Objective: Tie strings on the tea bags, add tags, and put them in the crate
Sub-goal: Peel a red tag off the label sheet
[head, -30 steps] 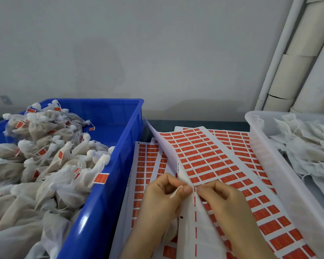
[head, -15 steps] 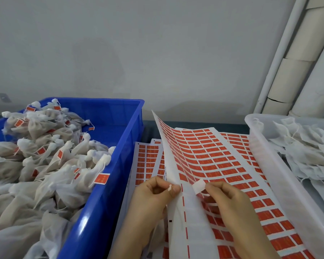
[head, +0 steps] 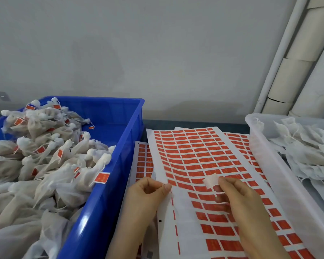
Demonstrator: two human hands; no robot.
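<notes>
A sheet of red tag stickers (head: 193,157) lies between two containers. My right hand (head: 238,200) pinches one peeled tag (head: 211,180), its pale back facing up, just above the sheet. My left hand (head: 146,193) pinches the sheet's left edge together with a thin white string; a tea bag under that hand is mostly hidden. The blue crate (head: 108,193) on the left is heaped with tied, tagged tea bags (head: 51,159).
A clear plastic tub (head: 266,159) on the right holds untied white tea bags (head: 307,150). More sticker sheets (head: 141,161) lie under the top one. A grey wall stands close behind, with pale pipes (head: 295,66) at the right.
The right hand peeled a tag off the sheet and drew it up and to the right. The lifted sheet has settled flat again. The left hand stayed at the sheet's edge.
</notes>
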